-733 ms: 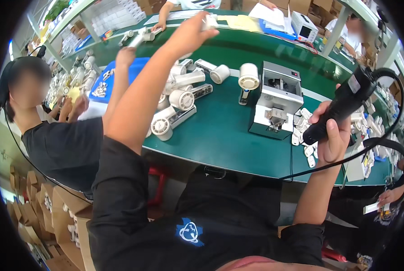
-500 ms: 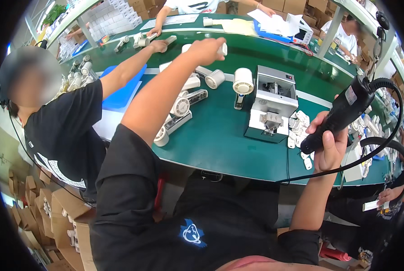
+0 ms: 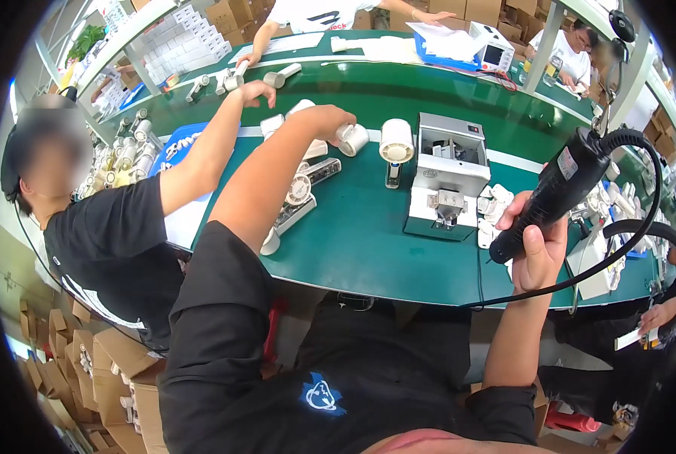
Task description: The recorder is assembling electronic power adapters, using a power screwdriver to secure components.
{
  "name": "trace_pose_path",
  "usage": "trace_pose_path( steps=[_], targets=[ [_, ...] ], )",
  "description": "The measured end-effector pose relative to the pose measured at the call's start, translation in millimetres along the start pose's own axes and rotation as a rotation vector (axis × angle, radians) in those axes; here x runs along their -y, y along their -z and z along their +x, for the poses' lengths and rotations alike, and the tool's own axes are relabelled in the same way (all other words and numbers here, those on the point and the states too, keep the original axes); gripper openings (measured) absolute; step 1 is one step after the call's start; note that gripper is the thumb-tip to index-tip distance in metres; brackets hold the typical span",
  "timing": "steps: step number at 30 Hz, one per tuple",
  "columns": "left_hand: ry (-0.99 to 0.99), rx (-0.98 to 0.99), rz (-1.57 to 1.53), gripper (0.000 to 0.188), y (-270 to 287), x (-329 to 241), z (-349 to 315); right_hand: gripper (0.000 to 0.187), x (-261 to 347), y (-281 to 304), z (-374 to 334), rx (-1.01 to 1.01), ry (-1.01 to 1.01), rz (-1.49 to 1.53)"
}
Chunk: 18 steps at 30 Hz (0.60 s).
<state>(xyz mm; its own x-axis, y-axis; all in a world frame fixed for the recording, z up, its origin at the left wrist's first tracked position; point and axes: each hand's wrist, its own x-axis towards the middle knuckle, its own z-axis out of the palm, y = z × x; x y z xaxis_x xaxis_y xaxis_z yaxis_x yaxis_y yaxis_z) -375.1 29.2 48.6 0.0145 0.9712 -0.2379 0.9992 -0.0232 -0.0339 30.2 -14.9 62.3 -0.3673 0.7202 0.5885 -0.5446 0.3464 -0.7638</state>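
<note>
My left hand point(image 3: 324, 121) reaches across the bench with its fingers curled over a white handheld fan point(image 3: 352, 141). Its thumb and part of the grip are hidden. More white fans point(image 3: 300, 189) lie beneath and beside my left forearm. My right hand point(image 3: 538, 234) is wrapped round a black electric screwdriver point(image 3: 568, 178), tilted with its tip pointing down and left. The screwdriver hangs from a hook and has a thick black cable. Between my hands, another white fan point(image 3: 395, 144) lies in front of a grey metal machine point(image 3: 450, 178).
Small white parts point(image 3: 493, 208) lie right of the machine, near the screwdriver tip. At my left, a co-worker point(image 3: 111, 234) in black reaches over a blue tray point(image 3: 179, 144). Another person stands across the green bench point(image 3: 338, 253). A black cord point(image 3: 497, 304) crosses the front edge.
My left hand has come back toward me, onto the fan; the white thing at its fingertips no longer shows there. The co-worker's hand has let go of a far fan and drawn back.
</note>
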Motion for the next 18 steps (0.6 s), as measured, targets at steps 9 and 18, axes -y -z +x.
trace_pose_path(
  steps=[9, 18],
  targets=[
    [0.074, 0.007, -0.094, 0.063, 21, -35, -14, 0.053, -8, -4, 9, 0.005, -0.126, -0.085],
    [-0.245, -1.318, -1.086, 0.012, -2, -172, -37, 0.038, -56, -20, 10, -0.082, -0.232, -0.179]
  ],
)
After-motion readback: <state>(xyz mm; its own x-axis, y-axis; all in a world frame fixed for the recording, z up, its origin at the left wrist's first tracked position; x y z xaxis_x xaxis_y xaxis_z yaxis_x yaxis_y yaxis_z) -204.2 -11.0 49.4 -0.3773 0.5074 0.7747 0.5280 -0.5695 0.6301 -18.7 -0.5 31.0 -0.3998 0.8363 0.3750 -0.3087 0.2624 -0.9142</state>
